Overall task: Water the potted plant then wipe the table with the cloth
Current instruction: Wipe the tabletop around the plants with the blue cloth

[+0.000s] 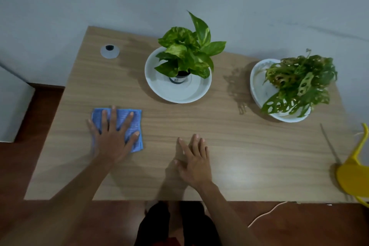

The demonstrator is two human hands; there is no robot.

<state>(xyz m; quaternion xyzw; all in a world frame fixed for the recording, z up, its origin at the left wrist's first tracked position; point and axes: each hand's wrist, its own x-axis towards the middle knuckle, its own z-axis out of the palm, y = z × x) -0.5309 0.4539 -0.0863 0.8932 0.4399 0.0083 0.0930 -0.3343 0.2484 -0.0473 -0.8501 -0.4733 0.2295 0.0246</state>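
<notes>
A folded blue cloth (pixel 134 124) lies on the left part of the wooden table (pixel 249 146). My left hand (pixel 111 136) presses flat on it with fingers spread. My right hand (pixel 194 161) hovers near the table's front middle, fingers apart, holding nothing. A green-leafed potted plant (pixel 187 52) stands in a white dish (pixel 175 92) at the back centre. A second plant with holed leaves (pixel 301 84) sits in another white dish (pixel 257 82) at the back right.
A yellow watering can (pixel 355 173) sits at the table's right edge. A round silver cable grommet (pixel 109 51) is set in the back left. Small wet spots (pixel 242 109) lie beside the right dish. A grey wall runs behind the table.
</notes>
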